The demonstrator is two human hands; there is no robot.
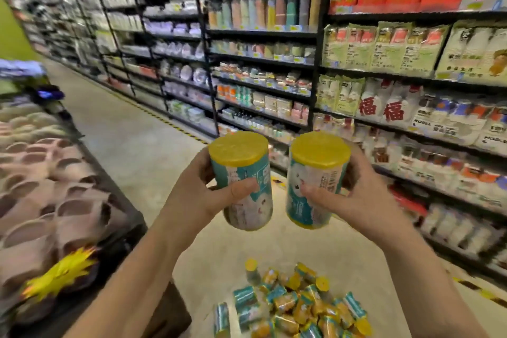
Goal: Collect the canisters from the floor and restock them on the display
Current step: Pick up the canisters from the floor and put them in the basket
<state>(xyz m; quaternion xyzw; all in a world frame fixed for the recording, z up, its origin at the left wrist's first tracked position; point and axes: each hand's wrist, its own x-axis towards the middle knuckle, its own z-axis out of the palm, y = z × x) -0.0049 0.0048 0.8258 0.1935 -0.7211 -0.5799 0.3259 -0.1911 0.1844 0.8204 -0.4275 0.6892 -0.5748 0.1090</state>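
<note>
I hold two teal canisters with yellow lids upright at chest height above the aisle floor. My left hand (203, 189) grips the left canister (244, 170) from its left side, thumb across the label. My right hand (354, 195) grips the right canister (315, 173) from its right side, thumb on the label. The two canisters stand side by side, a small gap between them. Below them, a pile of several more teal and orange canisters (296, 307) lies on the floor.
Tall black shelving (263, 33) full of packaged goods runs along the right side of the aisle. On the left stands a low display (55, 195) of pinkish slippers with a yellow starburst tag (60, 274). The concrete floor (123, 140) stretches ahead between them.
</note>
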